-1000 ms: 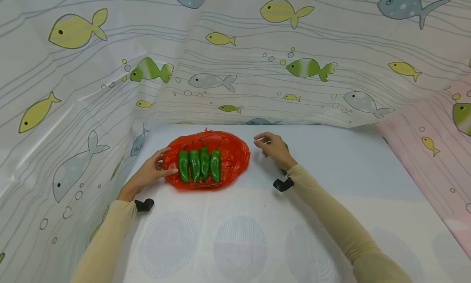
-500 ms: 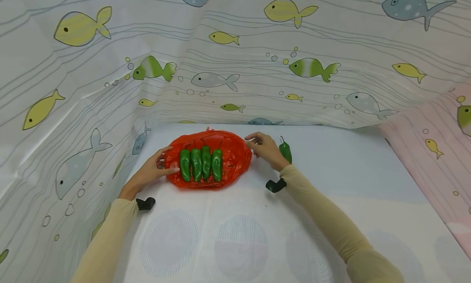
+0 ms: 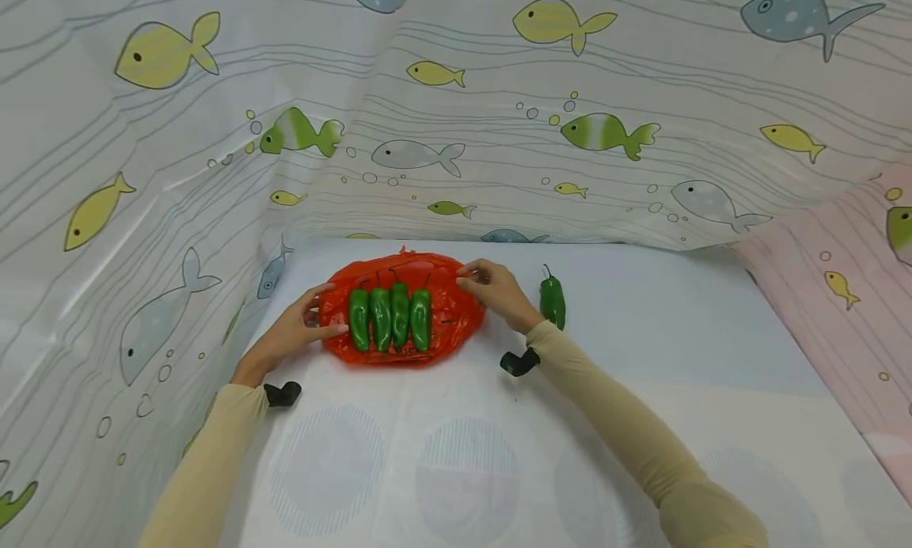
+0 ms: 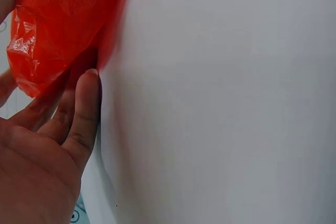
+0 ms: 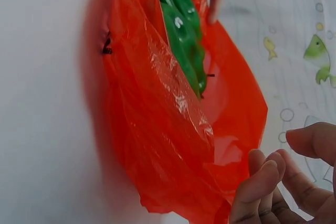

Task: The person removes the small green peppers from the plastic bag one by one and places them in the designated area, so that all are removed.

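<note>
Left hand [image 3: 285, 334] of the person is spread, with relaxed fingers, at the left end of an open red plastic bag [image 3: 456, 318]; the thumb lies over its edge and the other fingers touch the side, without tight grip. Within the bag are four green peppers [image 3: 381, 318], side by side, their stems pointing away from the person. At the right rim is the right hand [image 3: 502, 293], its fingers loosely bent and the thumb close to them; whether they pinch the plastic, I cannot tell. In my judgement, the step in hand is arranging the bag's rim, and the next move calls for a light hold there, so that the peppers do not roll. Further right, a single green pepper [image 3: 552, 302] lies on the white bench [image 3: 684, 318], outside the bag. Large pale circles [image 3: 466, 461] decorate the nearer part. Around hangs a wrinkled fish-patterned curtain [image 3: 492, 81], pinkish at the right.
</note>
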Motion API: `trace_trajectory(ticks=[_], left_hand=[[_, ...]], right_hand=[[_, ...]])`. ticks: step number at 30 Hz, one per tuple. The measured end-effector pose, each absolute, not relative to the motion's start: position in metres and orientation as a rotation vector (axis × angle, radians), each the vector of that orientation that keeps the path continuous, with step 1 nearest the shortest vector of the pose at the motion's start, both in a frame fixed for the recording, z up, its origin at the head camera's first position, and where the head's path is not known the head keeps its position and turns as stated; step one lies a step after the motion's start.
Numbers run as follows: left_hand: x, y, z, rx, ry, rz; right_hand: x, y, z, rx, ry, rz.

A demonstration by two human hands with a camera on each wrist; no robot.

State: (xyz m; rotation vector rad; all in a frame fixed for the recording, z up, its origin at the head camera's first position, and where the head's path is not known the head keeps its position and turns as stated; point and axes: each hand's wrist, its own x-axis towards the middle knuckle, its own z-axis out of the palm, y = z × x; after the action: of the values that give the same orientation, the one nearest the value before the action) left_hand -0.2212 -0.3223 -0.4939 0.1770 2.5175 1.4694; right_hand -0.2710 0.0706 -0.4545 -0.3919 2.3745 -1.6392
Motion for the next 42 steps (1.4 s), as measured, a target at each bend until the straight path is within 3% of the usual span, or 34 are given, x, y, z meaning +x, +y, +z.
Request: trace_trajectory(ticks=[42], left_hand=[[-0.218,-0.322,-0.489,0.192,2.529,1.454]], right_hand=[[-0.277,0.021,-0.476,-0.391,2.328,-1.471]])
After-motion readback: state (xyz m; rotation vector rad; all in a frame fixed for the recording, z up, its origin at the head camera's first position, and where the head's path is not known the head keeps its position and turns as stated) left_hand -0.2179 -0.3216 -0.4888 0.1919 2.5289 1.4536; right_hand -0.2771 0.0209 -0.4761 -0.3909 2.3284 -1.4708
